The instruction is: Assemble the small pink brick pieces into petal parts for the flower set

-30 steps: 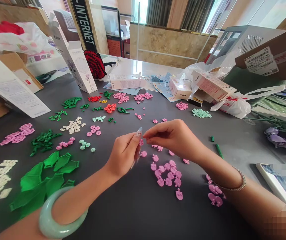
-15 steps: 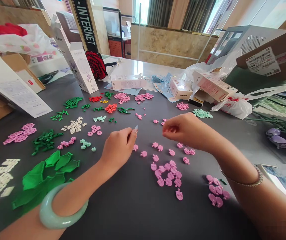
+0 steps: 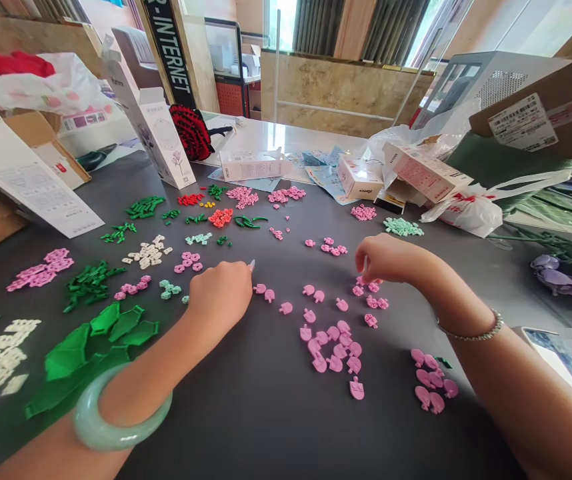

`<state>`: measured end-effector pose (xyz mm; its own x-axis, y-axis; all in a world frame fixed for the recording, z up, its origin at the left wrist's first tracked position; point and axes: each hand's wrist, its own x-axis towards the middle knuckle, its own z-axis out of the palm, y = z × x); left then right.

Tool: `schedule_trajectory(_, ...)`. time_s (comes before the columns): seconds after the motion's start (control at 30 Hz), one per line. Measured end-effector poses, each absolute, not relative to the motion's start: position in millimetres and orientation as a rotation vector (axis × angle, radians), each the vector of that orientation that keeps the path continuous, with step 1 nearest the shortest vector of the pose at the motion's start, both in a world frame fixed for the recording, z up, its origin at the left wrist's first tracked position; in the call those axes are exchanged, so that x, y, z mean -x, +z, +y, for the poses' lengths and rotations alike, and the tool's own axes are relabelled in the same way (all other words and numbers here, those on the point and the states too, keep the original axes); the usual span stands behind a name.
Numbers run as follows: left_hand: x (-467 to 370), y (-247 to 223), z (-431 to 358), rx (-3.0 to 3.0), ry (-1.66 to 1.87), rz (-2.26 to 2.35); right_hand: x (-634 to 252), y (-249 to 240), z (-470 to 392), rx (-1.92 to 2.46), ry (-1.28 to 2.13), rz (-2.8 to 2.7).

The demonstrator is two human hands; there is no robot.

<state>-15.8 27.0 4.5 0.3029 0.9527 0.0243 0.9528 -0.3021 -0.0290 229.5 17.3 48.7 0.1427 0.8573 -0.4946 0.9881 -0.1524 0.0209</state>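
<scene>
Small plastic building-brick pieces lie sorted in groups on the dark tabletop. My left hand is closed over the table, its fingers curled under and mostly hidden. Just right of its fingertips lie rounded pink pieces. My right hand is bent downward with its fingers drawn together. Its fingertips are at small pink clustered pieces; whatever they grip is hidden. Between my forearms lies a heap of rounded pink pieces. A smaller pink group sits beside my right forearm.
Large green leaf pieces lie by my left forearm, with white pieces further left. Red pieces and mint pieces are farther back. A tall white box, small boxes and a plastic bag stand behind.
My left hand has moved left, and another pink piece shows beside its fingertips. My right hand has moved right and slightly down, uncovering a pink row and reaching other pink pieces.
</scene>
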Motion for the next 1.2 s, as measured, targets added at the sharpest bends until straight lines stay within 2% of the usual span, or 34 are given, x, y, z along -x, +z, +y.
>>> schedule_trajectory(0.33,18,10,28,2.543,0.214,-1.905,-227,45,18,-2.044,-0.533,1.84)
schedule_trajectory(0.57,14,14,18,2.505,0.167,-1.88,-218,51,13,-2.024,-0.674,2.154)
schedule_trajectory(0.7,7,18,3,2.532,0.023,-1.751,-202,57,3,-1.947,-0.901,2.398)
schedule_trajectory(0.87,3,14,-6,2.905,-0.308,-1.585,-177,63,-11,-1.935,-1.103,2.552)
schedule_trajectory(1.03,3,5,-4,3.437,-0.829,-1.334,-167,63,-20,-1.948,-1.049,2.69)
schedule_trajectory(1.2,3,6,-5,3.648,-1.228,-1.336,-166,65,-22,-1.947,-1.099,2.742)
